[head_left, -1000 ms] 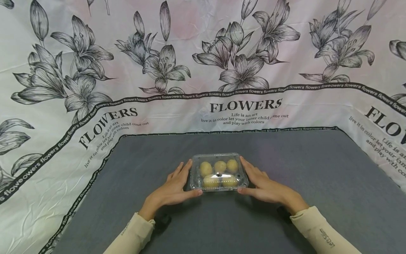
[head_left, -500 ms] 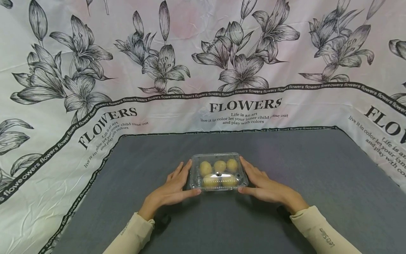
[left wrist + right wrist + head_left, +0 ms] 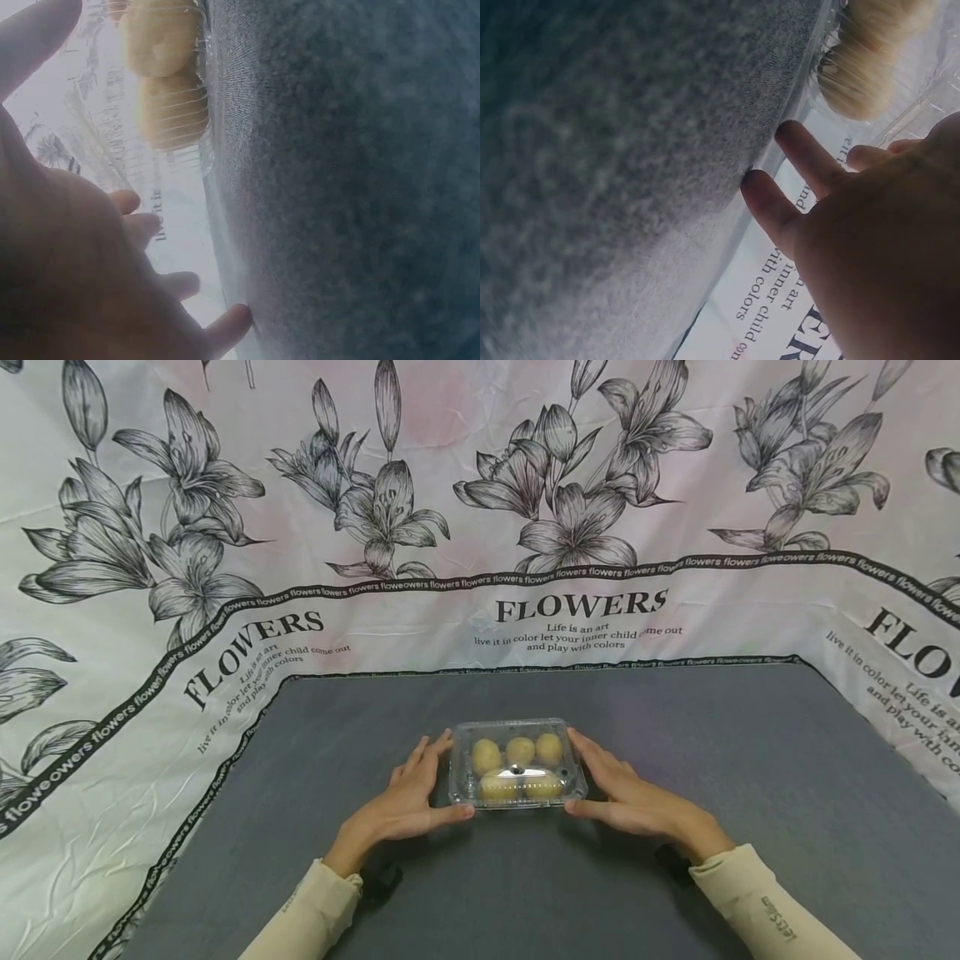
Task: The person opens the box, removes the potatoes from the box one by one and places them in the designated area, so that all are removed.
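A clear plastic clamshell box [image 3: 463, 735] with its lid down sits on the grey table, several round yellowish food pieces [image 3: 521, 751] inside it. My left hand [image 3: 399, 806] lies at the box's left side, fingers spread and fairly straight, thumb tip at the near left corner. In the left wrist view, the left hand's fingers [image 3: 180, 285] stand apart from the box. At the opposite side is my right hand [image 3: 637, 797], its fingers extended along the right edge and its thumb at the near right corner. In the right wrist view, two fingertips [image 3: 757, 184] are down by the tabletop.
The grey tabletop [image 3: 510, 893] spreads around the box on all sides. Behind it and along both sides hangs a white cloth [image 3: 420, 635] printed with lilies and lettering. Dark wrist devices [image 3: 381, 878] show under the wrists, below light sleeves [image 3: 303, 910].
My left fingers have shifted slightly up and away from the box's left side. The right hand has moved very little, and the box stays in place.
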`<state>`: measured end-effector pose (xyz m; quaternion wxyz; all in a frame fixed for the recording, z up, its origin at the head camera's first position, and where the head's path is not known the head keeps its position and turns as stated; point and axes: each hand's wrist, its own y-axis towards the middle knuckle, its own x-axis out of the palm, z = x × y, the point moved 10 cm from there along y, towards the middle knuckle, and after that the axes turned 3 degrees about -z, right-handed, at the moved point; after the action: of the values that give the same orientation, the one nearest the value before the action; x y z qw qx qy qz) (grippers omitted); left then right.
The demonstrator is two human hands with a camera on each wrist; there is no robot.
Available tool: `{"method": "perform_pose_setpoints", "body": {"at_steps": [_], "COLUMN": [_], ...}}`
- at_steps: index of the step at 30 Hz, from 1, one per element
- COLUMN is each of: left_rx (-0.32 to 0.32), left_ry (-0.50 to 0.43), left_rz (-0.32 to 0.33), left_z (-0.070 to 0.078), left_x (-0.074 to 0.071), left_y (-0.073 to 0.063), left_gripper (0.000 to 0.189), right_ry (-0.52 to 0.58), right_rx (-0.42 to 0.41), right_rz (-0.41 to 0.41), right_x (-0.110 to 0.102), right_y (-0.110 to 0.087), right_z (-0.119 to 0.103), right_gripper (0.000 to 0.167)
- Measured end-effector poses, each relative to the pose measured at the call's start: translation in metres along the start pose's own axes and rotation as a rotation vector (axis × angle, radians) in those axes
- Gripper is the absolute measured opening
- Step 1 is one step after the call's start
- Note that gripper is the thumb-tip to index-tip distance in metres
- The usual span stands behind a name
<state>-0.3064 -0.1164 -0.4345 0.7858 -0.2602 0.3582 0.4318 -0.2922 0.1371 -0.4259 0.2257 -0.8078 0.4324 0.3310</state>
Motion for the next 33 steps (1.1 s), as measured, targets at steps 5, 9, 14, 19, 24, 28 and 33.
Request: {"method": "perform_pose_setpoints", "body": {"at_steps": [5, 9, 14, 19, 24, 28, 33], "left_rx": [0.018, 0.031, 0.047, 0.057, 0.061, 0.062, 0.071], "left_ry": [-0.025, -0.06, -0.086, -0.104, -0.104, -0.096, -0.103], "left_rz": [0.021, 0.009, 0.01, 0.023, 0.026, 0.029, 0.039], "left_z": [0.0, -0.001, -0.001, -0.002, -0.003, -0.002, -0.001], "left_x": [-0.002, -0.001, -0.002, -0.003, -0.003, -0.003, -0.003], "left_y": [0.001, 0.001, 0.001, 0.003, 0.004, 0.004, 0.004], "left_gripper": [0.103, 0.096, 0.096, 0.1, 0.105, 0.104, 0.101], "right_ry": [-0.013, -0.018, -0.039, -0.022, -0.038, -0.052, -0.04], "right_rx": [-0.028, -0.043, -0.086, -0.137, -0.142, -0.115, -0.097], "right_rz": [0.034, 0.053, 0.089, 0.126, 0.141, 0.134, 0.113], "right_x": [-0.003, -0.005, -0.008, -0.011, -0.01, -0.008, -0.007], "right_y": [0.001, 0.001, 0.002, 0.005, 0.007, 0.008, 0.007], "right_z": [0.0, -0.001, -0.004, -0.006, -0.007, -0.007, -0.007], "right_gripper": [0.101, 0.101, 0.1, 0.101, 0.102, 0.102, 0.101]}}
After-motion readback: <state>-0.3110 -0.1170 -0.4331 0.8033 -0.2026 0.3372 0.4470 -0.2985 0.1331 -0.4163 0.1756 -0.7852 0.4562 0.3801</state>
